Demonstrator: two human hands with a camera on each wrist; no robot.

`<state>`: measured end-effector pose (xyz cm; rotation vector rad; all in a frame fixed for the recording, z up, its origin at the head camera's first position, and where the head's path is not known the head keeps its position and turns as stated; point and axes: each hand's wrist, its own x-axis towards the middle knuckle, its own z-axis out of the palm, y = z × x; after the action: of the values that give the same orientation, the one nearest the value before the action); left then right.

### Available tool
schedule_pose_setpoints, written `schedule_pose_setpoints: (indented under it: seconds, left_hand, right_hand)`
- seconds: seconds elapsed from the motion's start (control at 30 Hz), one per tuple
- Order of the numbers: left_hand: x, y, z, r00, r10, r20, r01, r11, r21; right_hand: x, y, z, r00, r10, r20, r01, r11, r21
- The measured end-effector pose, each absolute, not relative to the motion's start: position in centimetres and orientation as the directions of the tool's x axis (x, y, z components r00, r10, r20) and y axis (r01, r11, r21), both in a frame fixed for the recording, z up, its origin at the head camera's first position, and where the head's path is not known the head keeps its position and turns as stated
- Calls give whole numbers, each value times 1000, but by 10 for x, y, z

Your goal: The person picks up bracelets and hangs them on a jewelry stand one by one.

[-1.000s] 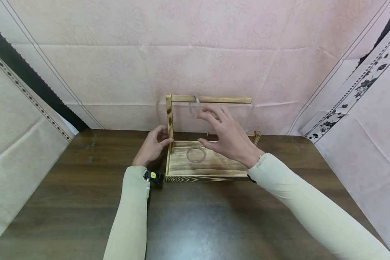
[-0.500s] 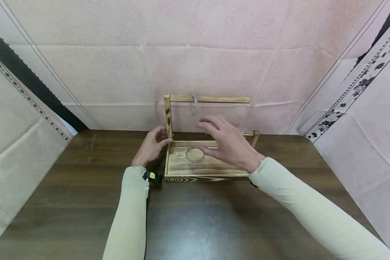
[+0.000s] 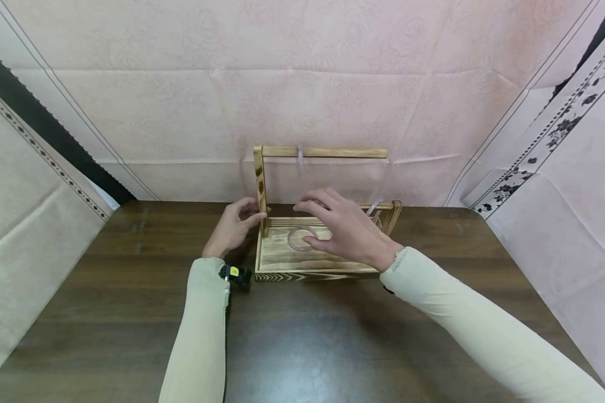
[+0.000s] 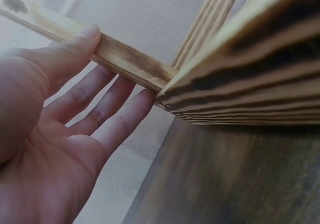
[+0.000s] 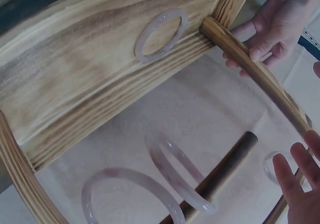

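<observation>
My left hand [image 3: 234,225] grips the lower part of the wooden stand's upright post [image 4: 127,61], thumb on one side and fingers on the other. A translucent pale bangle [image 3: 300,159] hangs on the stand's upper bar [image 3: 343,153]. My right hand [image 3: 345,230] hovers over the wooden tray [image 3: 282,263] with bent, spread fingers and holds nothing. Flat in the tray lies another pale bangle [image 5: 141,41], partly hidden by the right thumb in the head view. Two more bangles [image 5: 172,171] hang around the lower rod [image 5: 235,154], mostly behind the right hand in the head view.
The stand sits near the far edge of a dark wooden table [image 3: 302,336]. A pale patterned cloth [image 3: 302,101] rises close behind it, and more cloth flanks both sides. The upper bar's right end is free.
My right hand has lowered and moved slightly left, away from the upper bar, uncovering more of the lower rod's bangles. The hanging bangle has swung to hang straighter. My left hand stays on the post.
</observation>
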<state>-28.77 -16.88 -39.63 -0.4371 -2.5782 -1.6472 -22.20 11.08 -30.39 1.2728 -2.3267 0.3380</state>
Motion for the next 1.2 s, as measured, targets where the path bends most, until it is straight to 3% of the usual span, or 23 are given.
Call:
schedule_pose_setpoints:
  seconds: [0.3, 0.77, 1.2]
  left_hand:
    - [-289, -171, -401, -960, 198, 197, 243, 248, 938]
    - [-290, -170, -398, -964, 196, 177, 222, 239, 945]
    - [-287, -170, -395, -964, 206, 166, 217, 256, 942]
  right_hand:
    - [-224, 104, -312, -516, -718, 466, -808, 589, 12]
    - [-231, 92, -321, -478, -772, 420, -852, 524, -8]
    - [-236, 83, -324, -550, -791, 268, -826, 562, -37]
